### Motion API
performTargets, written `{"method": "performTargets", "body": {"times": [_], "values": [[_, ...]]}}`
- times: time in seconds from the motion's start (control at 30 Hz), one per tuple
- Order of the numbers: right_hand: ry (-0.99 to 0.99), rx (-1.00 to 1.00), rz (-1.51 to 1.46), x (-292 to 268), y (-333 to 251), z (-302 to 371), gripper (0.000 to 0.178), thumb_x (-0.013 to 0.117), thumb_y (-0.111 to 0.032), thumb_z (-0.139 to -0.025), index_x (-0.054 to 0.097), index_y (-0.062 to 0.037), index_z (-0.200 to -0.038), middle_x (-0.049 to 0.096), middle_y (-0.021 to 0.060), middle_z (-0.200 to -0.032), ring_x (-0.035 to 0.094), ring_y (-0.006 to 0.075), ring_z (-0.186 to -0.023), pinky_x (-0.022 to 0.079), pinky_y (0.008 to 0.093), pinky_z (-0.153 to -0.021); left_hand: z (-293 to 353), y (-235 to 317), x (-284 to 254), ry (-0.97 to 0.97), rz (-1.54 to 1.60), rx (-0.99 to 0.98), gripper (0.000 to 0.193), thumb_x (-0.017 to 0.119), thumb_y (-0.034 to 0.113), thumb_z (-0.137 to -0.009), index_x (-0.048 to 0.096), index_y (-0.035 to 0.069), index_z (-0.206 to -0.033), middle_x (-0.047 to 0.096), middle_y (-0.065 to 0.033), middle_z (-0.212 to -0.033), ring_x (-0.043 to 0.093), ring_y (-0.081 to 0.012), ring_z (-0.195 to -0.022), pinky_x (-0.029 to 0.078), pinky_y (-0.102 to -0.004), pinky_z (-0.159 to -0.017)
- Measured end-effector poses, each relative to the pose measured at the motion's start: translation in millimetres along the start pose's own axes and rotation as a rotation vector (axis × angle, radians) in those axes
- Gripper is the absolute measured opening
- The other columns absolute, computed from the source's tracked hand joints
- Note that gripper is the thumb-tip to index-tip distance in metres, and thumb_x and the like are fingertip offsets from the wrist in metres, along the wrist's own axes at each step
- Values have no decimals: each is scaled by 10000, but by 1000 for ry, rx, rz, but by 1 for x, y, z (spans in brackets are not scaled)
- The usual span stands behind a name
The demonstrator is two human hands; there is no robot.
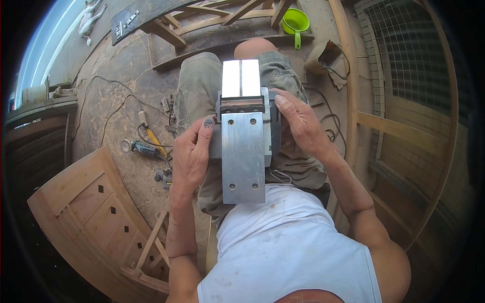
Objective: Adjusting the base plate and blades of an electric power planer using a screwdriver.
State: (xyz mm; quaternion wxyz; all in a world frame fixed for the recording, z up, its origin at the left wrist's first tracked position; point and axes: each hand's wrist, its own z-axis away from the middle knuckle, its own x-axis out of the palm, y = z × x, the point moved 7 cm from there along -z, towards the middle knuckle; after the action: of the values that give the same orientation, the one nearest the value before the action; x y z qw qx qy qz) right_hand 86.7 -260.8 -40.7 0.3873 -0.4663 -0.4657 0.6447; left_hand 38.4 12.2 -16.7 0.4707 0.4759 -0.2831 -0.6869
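An electric hand planer [243,166] rests upside down over my lap, its metal sole facing up. The long rear plate has several screws in it, and the shorter front plate shines brightly with a groove down its middle. Between the two plates runs the dark slot of the cutter drum. My left hand [191,154] grips the planer's left side, thumb near the slot. On the opposite side my right hand [301,123] holds the housing, thumb along its upper edge. The undersides of both hands' fingers are mostly hidden by the tool.
A teal angle grinder [144,148] lies on the floor at left, among power cords. A carved wooden door panel [76,202] leans at lower left. A wooden frame [212,50] lies ahead, with a green dipper [295,21] by it. A cardboard box [323,55] stands right.
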Motion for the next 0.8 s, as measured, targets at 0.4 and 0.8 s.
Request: {"method": "performTargets", "body": {"times": [0.4,0.8], "values": [[-136,128,177,-14,-23,-14,576,815,-426,-1079,740,2,-1458,772,154,-1263,739,237,-1078,600,373,-875,-40,8,-8,-84,95,-50,333,897,283,-1034,838,28,-1241,846,-47,-1053,780,-114,-946,605,-289,-833],[-72,40,288,-6,-29,-27,457,800,-352,-1084,761,18,-1350,772,197,-1158,763,339,-1012,610,438,-871,-46,1,1,-72,164,-58,334,843,312,-1085,767,4,-1189,830,-70,-1025,771,-118,-978,593,-289,-896]]}}
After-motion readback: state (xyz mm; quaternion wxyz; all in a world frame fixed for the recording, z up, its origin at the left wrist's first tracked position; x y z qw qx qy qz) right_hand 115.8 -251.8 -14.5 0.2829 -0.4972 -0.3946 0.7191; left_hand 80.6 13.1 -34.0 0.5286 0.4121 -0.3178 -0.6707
